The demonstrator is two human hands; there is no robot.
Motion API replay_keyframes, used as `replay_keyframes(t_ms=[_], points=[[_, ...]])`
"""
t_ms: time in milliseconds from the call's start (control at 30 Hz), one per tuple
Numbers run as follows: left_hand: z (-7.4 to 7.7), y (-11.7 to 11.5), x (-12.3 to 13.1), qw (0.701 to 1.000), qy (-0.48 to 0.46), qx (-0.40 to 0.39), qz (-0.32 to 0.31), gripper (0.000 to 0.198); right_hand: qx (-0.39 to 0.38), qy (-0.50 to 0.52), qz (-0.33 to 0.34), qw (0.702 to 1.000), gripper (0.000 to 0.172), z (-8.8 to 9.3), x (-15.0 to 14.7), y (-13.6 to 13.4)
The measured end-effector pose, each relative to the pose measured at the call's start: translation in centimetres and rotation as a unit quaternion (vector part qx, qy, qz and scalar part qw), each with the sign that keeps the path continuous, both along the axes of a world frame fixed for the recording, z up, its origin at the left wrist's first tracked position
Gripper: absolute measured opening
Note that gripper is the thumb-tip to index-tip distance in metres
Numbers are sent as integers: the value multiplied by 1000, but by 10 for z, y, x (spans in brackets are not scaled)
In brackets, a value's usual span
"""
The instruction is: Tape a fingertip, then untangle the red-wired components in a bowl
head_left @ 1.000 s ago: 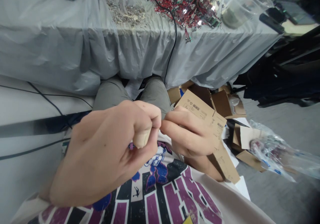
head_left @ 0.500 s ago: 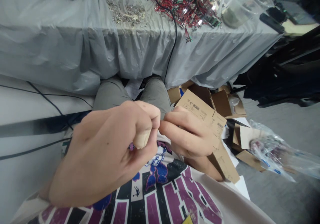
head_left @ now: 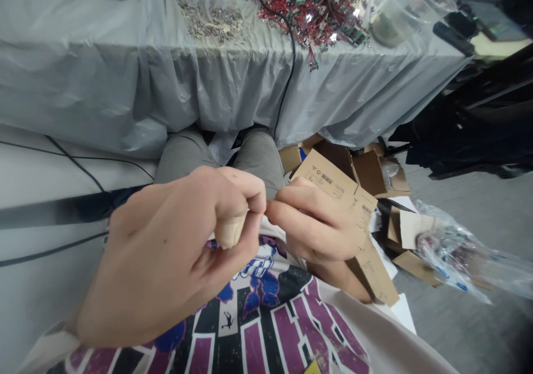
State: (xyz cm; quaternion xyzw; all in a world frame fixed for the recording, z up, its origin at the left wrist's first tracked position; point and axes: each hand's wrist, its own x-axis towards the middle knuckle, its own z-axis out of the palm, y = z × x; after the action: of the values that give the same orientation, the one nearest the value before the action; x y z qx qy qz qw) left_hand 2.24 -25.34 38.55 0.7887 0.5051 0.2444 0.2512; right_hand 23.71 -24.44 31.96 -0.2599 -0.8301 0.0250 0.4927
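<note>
My left hand (head_left: 170, 246) is closed in a pinch in front of my shirt. A beige wrap (head_left: 230, 232), like tape or a plaster, covers one of its curled fingers. Close against those fingertips, my right hand (head_left: 318, 221) is pinched too, its thumb hidden beneath the fingers. The tips of both hands meet or nearly meet over my lap. Whatever lies between them is too small or too covered to make out.
A table under a grey plastic sheet (head_left: 112, 85) stands ahead. It carries a heap of red-wired circuit boards (head_left: 300, 13), small metal pieces (head_left: 214, 24) and clear plastic cups (head_left: 412, 7). Cardboard boxes (head_left: 337, 179) and a clear plastic bag (head_left: 466, 252) lie at the right.
My left hand has shifted slightly left and turned a little, with its fingers still pinched. My right hand has stayed almost still.
</note>
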Motion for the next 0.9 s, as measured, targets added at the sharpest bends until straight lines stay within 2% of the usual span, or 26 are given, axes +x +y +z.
replay_keyframes(t_ms=[167, 333, 600, 733, 900], points=[[4, 3, 2, 1000, 12, -18, 13, 14, 7, 3, -16, 1000, 23, -2, -2, 0], [3, 2, 5, 999, 29, 35, 2, 13, 1, -2, -10, 1000, 21, 1, -2, 0], [0, 1, 5, 995, -5, 95, -15, 18, 7, -12, 0, 1000, 21, 1, -2, 2], [1, 1, 7, 996, -20, 81, -16, 19, 1, -11, 3, 1000, 20, 1, -1, 1], [6, 4, 5, 998, -4, 54, -41, 35, -4, -28, 11, 1000, 19, 2, 1, 0]])
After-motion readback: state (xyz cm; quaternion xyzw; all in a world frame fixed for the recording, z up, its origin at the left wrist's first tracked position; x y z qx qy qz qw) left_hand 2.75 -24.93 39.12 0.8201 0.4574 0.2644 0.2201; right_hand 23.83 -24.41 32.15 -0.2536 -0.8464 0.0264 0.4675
